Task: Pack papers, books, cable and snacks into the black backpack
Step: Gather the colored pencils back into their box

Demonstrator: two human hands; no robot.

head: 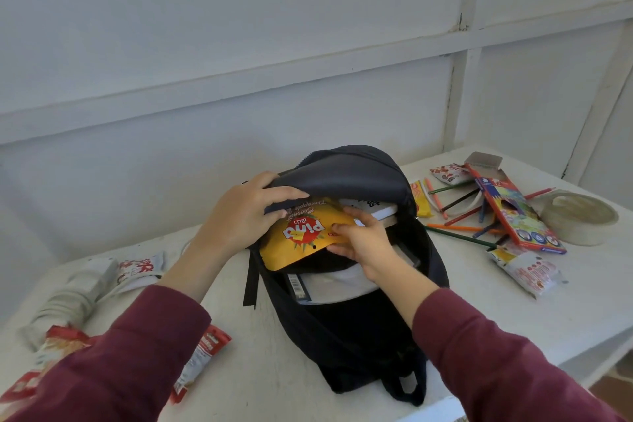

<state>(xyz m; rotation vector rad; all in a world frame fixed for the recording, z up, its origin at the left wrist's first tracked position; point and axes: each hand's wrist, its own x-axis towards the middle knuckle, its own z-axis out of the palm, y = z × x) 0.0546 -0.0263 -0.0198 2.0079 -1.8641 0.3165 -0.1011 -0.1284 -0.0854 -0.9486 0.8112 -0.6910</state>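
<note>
Head camera, looking down: the right hand (363, 243) pinches the near corner of a yellow snack bag (301, 236), thumb on top and fingers underneath. The bag is glossy, with a red burst and white lettering upside down to me. It sits half inside the mouth of the black backpack (342, 329), and its far end is tucked under the flap (342, 175). The left hand (246, 212) grips that flap with its fingers curled over the edge, holding it up.

The backpack lies flat in the middle of the white table (274, 370), its opening towards the wall (239, 44). Its bottom strap loop is close to the table's front edge. Inside, a white book (373, 209) lies beside the snack bag, and a pale cover with a barcode (329, 284) lies nearer me.

Bare tabletop shows on both sides of the backpack. On the left are a coiled white cable (72, 305), a white packet (137, 271) and red snack packets (202, 360). On the right are scattered pencils (459, 212), an open pencil box (513, 212), another packet (524, 271) and a round grey thing (579, 217) I can't identify.

The maroon sleeves (496, 353) cover part of the red packets. Deeper in, the backpack is too dark to make out.
</note>
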